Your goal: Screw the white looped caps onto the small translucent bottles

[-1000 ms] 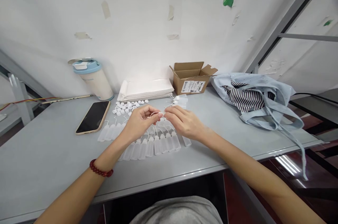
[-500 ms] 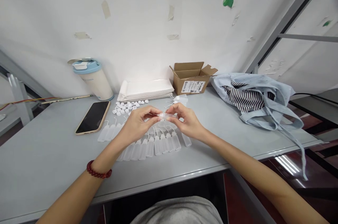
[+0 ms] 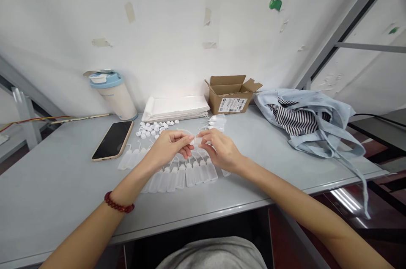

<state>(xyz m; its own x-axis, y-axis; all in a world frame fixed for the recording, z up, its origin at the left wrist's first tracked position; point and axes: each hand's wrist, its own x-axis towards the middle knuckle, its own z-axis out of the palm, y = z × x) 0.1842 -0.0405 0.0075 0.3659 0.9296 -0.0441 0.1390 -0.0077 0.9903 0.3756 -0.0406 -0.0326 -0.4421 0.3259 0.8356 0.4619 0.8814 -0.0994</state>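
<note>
My left hand (image 3: pixel 174 145) is closed, thumb and fingers pinched on the nozzle end of a small translucent plastic squeeze bottle (image 3: pixel 196 141). A thin bent tube (image 3: pixel 184 131) shows just above those fingers. From the other side my right hand (image 3: pixel 218 146) grips the bottle's body, which its fingers mostly cover. Below both hands, a row of similar squeeze bottles with bent tubes (image 3: pixel 180 177) lies on the grey table (image 3: pixel 253 184). Past my left hand is a group of small white caps (image 3: pixel 155 127). More bottles (image 3: pixel 217 121) lie beyond my right hand.
A phone (image 3: pixel 112 141) and a tumbler with a blue lid (image 3: pixel 116 96) are at the left. Along the wall stand a stack of white sheets or envelopes (image 3: pixel 177 106) and an open cardboard box (image 3: pixel 231 97). A light blue cloth bag (image 3: pixel 304 112) lies at the right.
My right hand has turned, its fingers now curling over the bottle and hiding more of its body. The left fingers have shifted on the nozzle end, and a bent tube now shows above them.
</note>
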